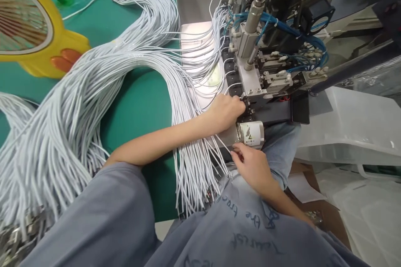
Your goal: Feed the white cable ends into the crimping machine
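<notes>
My left hand (227, 110) reaches across to the near end of a machine (250, 71), its fingers curled at the black fixture blocks (249, 106). Whatever those fingers hold is hidden under the hand. Closer to my body, my right hand (252, 164) pinches the end of a thin white cable (223, 144) between thumb and fingers. That cable comes out of a thick bundle of white cables (184, 133) that hangs over the table edge under my left forearm. Several single cables run from the bundle into the row of fixture blocks.
A yellow fan-like object (59, 41) stands at the left on the green table (144, 96). More cable bundles (72, 121) spread leftward. A labelled metal cylinder (252, 133) sits beside my hands. Right of it are a dark phone-like slab (300, 107) and a translucent bin (360, 121).
</notes>
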Demonstrator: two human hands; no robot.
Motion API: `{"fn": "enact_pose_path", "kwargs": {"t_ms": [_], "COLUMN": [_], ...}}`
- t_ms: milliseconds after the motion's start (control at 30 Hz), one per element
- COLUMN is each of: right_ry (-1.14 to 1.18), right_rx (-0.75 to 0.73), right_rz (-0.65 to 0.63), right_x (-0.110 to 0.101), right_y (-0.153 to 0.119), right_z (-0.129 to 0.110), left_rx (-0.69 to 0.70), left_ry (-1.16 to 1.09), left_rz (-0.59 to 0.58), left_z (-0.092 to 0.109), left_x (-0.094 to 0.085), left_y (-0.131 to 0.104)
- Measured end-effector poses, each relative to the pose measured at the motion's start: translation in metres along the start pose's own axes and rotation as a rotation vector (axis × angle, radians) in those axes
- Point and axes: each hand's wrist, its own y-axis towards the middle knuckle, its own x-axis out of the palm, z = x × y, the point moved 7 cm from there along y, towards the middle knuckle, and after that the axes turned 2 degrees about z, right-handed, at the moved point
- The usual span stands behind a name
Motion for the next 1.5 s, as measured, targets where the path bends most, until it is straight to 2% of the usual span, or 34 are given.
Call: {"fn": "enact_pose_path", "kwargs": {"t_ms": [100,167,233,333,433,500,667,800,933,1067,1167,1300,1433,1500], "right_ry": [-0.122,-0.110,0.022,0.352,0.664,0.831,1.102,1.065,0.906,0.742,0.692,0.747,0.878,0.905], "right_rx": [-0.013,-0.035,-0.041,0.003,0.058,0.084,0.059,0.036,-0.006,-0.091,-0.092,-0.052,-0.036,-0.034], "right_rz": [-0.108,-0.148,-0.110,0.073,0.324,0.435,0.474,0.523,0.532,0.422,0.371,0.477,0.606,0.607], "right_x": [0.010,0.009,-0.003,-0.036,-0.070,-0.081,-0.075,-0.075,-0.087,-0.099,-0.101,-0.096,-0.083,-0.081], "right_y": [0.000,0.001,0.003,0.009,0.014,0.016,0.027,0.029,0.029,0.034,0.039,0.040,0.039,0.040], "right_z": [-0.002,0.000,0.007,0.026,0.046,0.054,0.049,0.042,0.038,0.036,0.038,0.043,0.044,0.044], "left_rx": [0.156,0.294,0.419,0.504,0.470,0.429,0.296,0.324,0.363,0.386,0.380,0.368,0.313,0.295], "left_ry": [-0.171,-0.350,-0.573,-0.859,-0.995,-1.039,-1.117,-1.154,-1.110,-1.033,-1.007,-1.027,-1.143,-1.192], "left_rz": [0.058,0.065,0.064,0.095,0.127,0.156,0.240,0.210,0.220,0.236,0.218,0.226,0.249,0.239], "left_z": [0.025,0.043,0.055,0.058,0.051,0.045,0.032,0.033,0.033,0.032,0.033,0.033,0.031,0.030], "left_x": [-0.008,-0.012,-0.016,-0.017,-0.013,-0.010,-0.014,-0.021,-0.023,-0.024,-0.023,-0.020,-0.018,-0.017], "left_y": [-0.007,-0.014,-0.021,-0.024,-0.019,-0.015,-0.011,-0.013,-0.014,-0.013,-0.012,-0.012,-0.011,-0.011]}}
